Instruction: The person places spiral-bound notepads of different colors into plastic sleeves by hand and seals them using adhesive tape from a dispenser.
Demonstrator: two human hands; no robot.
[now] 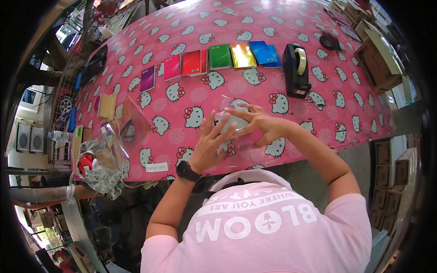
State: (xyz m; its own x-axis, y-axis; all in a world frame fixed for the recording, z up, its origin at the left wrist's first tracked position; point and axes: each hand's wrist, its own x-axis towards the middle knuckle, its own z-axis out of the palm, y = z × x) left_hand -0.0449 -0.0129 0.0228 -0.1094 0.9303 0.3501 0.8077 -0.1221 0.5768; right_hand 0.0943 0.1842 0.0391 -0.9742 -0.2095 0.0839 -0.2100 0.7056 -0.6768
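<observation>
One left hand (210,140) and one right hand (260,123), fingers spread, lie over clear plastic (239,121); whether either pinches, I cannot tell. Light, even fingertip pressure should keep it flat. Ahead of both: notebooks (220,57) in six colours; ahead-right, one tape dispenser (291,75).

clear film (237,122): glossy plastic | tablecloth (175,132): smooth, shiny | carton (377,63): matt cardboard
</observation>
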